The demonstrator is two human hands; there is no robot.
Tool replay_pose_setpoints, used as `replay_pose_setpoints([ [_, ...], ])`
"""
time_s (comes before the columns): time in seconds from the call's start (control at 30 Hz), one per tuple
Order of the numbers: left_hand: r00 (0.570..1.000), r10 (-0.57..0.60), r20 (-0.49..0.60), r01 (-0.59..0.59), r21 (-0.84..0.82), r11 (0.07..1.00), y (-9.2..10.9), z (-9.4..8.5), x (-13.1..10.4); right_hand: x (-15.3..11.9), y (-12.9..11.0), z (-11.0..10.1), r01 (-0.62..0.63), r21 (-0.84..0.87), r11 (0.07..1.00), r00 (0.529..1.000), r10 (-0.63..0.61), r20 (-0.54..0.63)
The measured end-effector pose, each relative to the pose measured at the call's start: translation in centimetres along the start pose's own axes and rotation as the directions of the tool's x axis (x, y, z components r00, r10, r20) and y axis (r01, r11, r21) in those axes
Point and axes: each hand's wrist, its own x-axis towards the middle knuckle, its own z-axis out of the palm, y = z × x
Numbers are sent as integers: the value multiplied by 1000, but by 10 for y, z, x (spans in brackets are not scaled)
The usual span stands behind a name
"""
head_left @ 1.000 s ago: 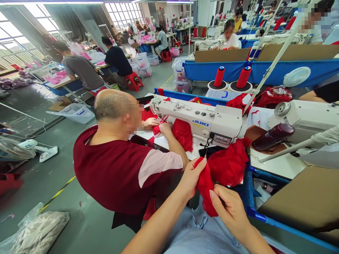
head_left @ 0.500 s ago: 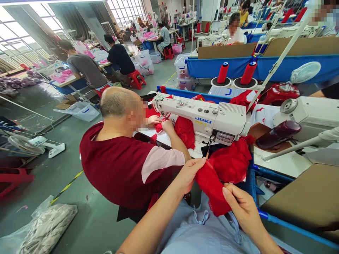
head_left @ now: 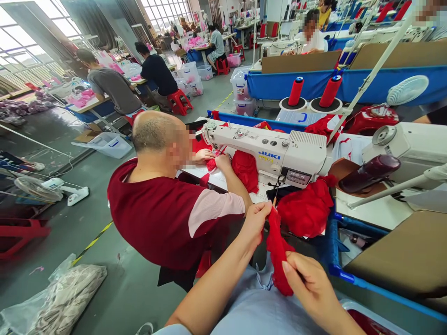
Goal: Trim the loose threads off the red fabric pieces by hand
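Note:
A piece of red fabric (head_left: 278, 251) hangs between my two hands, above my lap. My left hand (head_left: 256, 222) pinches its upper end, close to the table's edge. Lower down, my right hand (head_left: 307, 279) grips the fabric's side between thumb and fingers. Just beyond my left hand lies a heap of red fabric (head_left: 303, 209) on the sewing table. A white sewing machine (head_left: 265, 151) stands behind it. To my left, a co-worker in a dark red top (head_left: 157, 209) has both hands on red cloth at the machine's needle end.
A second sewing machine (head_left: 408, 149) stands at the right, with a brown cardboard sheet (head_left: 401, 251) in front of it. Two red thread cones (head_left: 296, 91) rise behind the table. A bag of pale cloth (head_left: 70, 298) lies on the floor at left.
The red fabric has gone from spread wide to a narrow, gathered strip. My right hand has shifted slightly left and down, still gripping it. My left hand keeps its hold on the upper end.

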Motion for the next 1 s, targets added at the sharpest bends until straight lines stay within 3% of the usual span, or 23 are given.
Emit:
replay_pose_setpoints([
  [0.07,1000,-22,16,22,-1,1000,-5,-1,3,0,0,-1,-15,17,1000,1000,15,-4],
  [0.17,996,-63,70,63,0,998,-3,-4,-6,0,8,-10,-139,110,984,986,148,-82],
  [0.27,963,-113,245,96,78,992,10,-5,-26,-1,21,-19,-258,241,936,937,303,-175],
  [0.33,932,-122,341,73,153,985,20,-3,-37,0,31,-21,-295,325,899,924,355,-143],
  [0.47,897,-180,404,58,296,953,36,4,-50,11,46,-21,-313,488,815,857,464,-225],
  [0.5,886,-199,420,55,331,942,39,6,-52,15,47,-20,-319,545,775,842,496,-213],
  [0.57,869,-218,445,35,384,923,42,9,-54,22,45,-18,-374,655,656,842,537,-57],
  [0.63,861,-220,459,17,407,913,44,10,-57,26,40,-16,-428,712,556,847,522,102],
  [0.67,859,-225,460,19,410,912,44,10,-58,28,36,-16,-426,726,539,850,513,117],
  [0.77,861,-257,439,67,403,913,45,8,-60,29,30,-16,-343,748,568,861,508,9],
  [1.0,887,-237,395,93,350,932,34,2,-58,27,27,-21,-253,710,657,823,532,-198],
])
